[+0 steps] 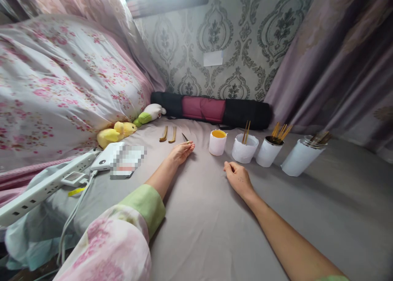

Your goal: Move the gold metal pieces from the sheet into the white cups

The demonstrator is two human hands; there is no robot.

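Note:
My left hand [181, 152] is turned partly palm-up with its fingers curled. At its fingertips is a thin, dark, pointed tool [185, 137], its tip toward the wall. My right hand [239, 178] is closed, thumb against the forefinger; what it holds, if anything, is hidden. Left of the tool lie two bent, gold-brown thin pieces [172, 135]. Beyond my right hand stands a white-wrapped cup with a yellow-orange top [217, 145]. Beside it, a wider white container [245, 151] holds a few thin sticks [246, 133].
Farther right, two white-wrapped jars [268, 154] [302, 158] hold several thin sticks. A power strip [46, 187], white device [107, 156] and cables lie left. Plush toys [115, 134] and a black-and-maroon roll [204, 109] line the back of the grey sheet [196, 232].

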